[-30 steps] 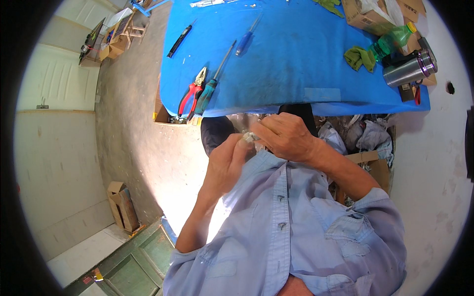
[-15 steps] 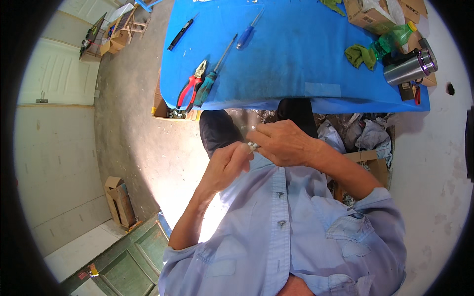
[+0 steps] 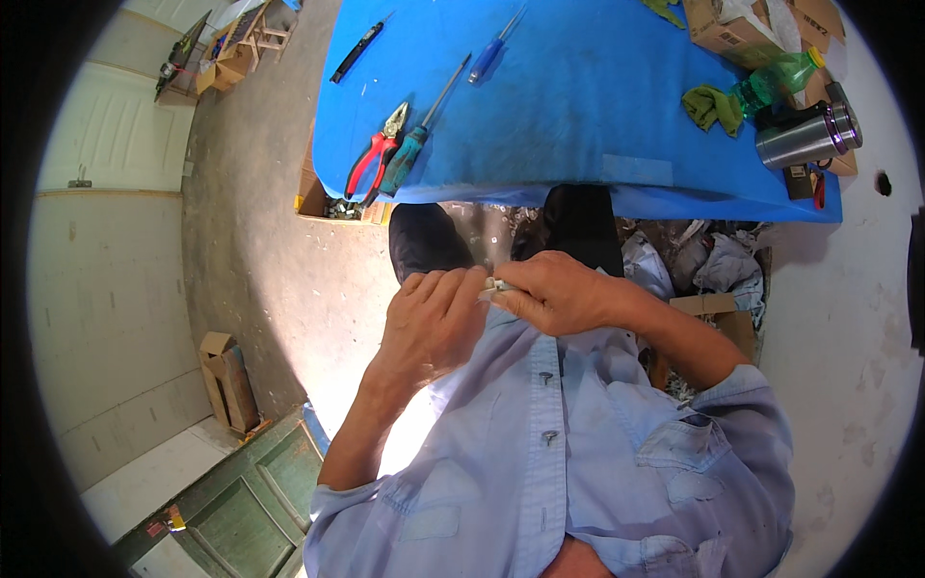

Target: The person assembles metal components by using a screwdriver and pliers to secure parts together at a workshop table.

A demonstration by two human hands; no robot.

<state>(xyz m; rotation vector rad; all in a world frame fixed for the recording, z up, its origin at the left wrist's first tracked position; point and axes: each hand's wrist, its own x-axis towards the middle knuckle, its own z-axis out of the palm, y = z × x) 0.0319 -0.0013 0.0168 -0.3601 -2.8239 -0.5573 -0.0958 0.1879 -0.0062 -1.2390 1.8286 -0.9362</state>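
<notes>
My feed has the blue cloth-covered table (image 3: 559, 116) largest, its far edge cut off at the top. The light-blue long-tailed button-front shirt (image 3: 482, 462) fills the bottom, running out of frame. Dark trouser legs (image 3: 424, 241) slip under the table edge, partly hidden. The brown cardboard box (image 3: 732, 34), top right, is cropped too; the crumpled grey plastic bags (image 3: 727, 262) below the table are hard for me to sort out. The left hand (image 3: 434, 318), back up, and the right hand (image 3: 554, 292) meet above the lap. On the table I get the brushed-steel cylindrical flask (image 3: 800, 147), a clear green plastic bottle (image 3: 766, 87) lying beside it, red-and-black-handled metal pliers (image 3: 371, 159) touching or just beside a teal-handled screwdriver (image 3: 405, 159), and a slim black pen-shaped tool (image 3: 356, 53). Smallest: a small whitish piece (image 3: 495, 286) between the hands, mostly covered, exact shape unclear to me. The right thumb and forefinger are closed on it in a pinch; the left fingers curl in against it, tips hidden, so I can't tell whether they grip.
</notes>
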